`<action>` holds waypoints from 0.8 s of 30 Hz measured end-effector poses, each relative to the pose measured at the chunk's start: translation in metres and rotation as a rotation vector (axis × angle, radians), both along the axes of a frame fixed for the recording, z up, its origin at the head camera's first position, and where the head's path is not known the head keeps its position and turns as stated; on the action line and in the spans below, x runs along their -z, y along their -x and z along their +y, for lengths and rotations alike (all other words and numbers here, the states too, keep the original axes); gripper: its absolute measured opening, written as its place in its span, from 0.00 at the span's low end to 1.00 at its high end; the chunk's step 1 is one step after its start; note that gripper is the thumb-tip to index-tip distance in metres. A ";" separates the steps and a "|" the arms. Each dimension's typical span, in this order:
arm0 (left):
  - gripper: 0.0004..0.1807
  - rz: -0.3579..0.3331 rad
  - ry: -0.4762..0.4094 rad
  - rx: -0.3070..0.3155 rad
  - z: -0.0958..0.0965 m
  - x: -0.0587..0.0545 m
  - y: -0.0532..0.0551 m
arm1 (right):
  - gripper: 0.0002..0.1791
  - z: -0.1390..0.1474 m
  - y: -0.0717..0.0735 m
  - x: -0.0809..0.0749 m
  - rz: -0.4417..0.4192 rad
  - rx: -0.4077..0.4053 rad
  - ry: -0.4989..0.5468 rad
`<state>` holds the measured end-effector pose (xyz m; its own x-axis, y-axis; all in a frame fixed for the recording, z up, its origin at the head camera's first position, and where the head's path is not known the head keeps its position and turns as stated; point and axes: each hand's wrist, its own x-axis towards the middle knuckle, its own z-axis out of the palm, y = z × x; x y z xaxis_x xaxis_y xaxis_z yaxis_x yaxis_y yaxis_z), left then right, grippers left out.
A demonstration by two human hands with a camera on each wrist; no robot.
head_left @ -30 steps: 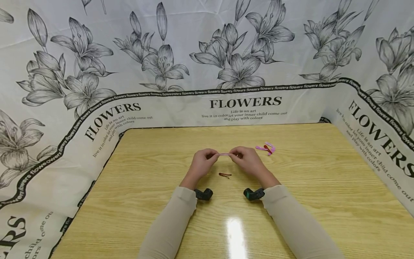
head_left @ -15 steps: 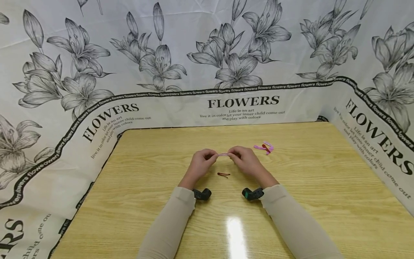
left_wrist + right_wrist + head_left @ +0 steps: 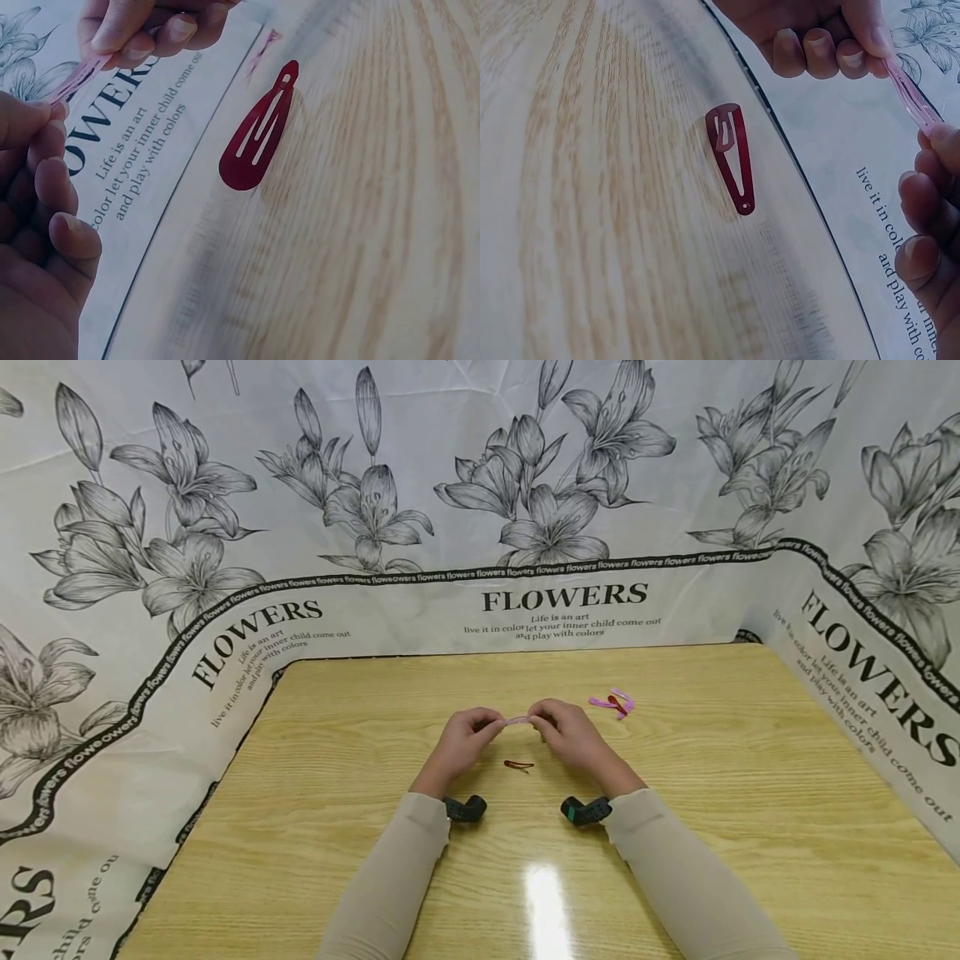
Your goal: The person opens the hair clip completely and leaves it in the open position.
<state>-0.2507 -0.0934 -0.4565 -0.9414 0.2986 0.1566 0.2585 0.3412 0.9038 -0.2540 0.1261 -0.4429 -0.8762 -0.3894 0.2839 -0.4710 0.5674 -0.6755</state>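
The left hand (image 3: pixel 463 739) and right hand (image 3: pixel 570 733) each pinch one end of a slim pink clip (image 3: pixel 516 721) between thumb and finger, holding it above the middle of the table (image 3: pixel 360 827). In the head view, hardly anything has changed over the last second: the pinch is kept, and the clip and left hand sit very slightly nearer. That suggests the work in hand remains on this clip. A red clip (image 3: pixel 519 764) lies in the same place on the near side of it; a cluster of pink and red clips (image 3: pixel 617 702) lies to the far right.

In the left wrist view, the red clip lies flat, touched by neither hand, its narrow tip pointing right.

In the right wrist view, the pink clip spans fingertip to fingertip with a slit along it; I cannot tell whether it is snapped.
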 end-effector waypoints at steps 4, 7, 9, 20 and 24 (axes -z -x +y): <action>0.14 -0.012 -0.015 0.022 -0.002 -0.001 0.001 | 0.08 0.000 0.001 0.000 0.009 -0.011 0.000; 0.13 -0.021 -0.018 0.022 -0.003 -0.002 0.002 | 0.08 0.001 0.001 0.000 0.013 -0.019 0.004; 0.13 -0.023 -0.018 0.022 -0.003 -0.003 0.002 | 0.08 0.001 0.001 -0.001 0.011 -0.021 0.003; 0.14 -0.016 -0.059 0.042 -0.006 -0.002 0.001 | 0.09 -0.001 -0.003 -0.005 -0.012 -0.065 0.038; 0.14 -0.025 -0.062 0.032 -0.006 -0.001 0.001 | 0.09 -0.001 -0.003 -0.004 -0.033 -0.048 0.037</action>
<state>-0.2521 -0.0995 -0.4557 -0.9355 0.3189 0.1524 0.2455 0.2761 0.9293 -0.2505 0.1249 -0.4389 -0.8660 -0.4207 0.2703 -0.4742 0.5193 -0.7109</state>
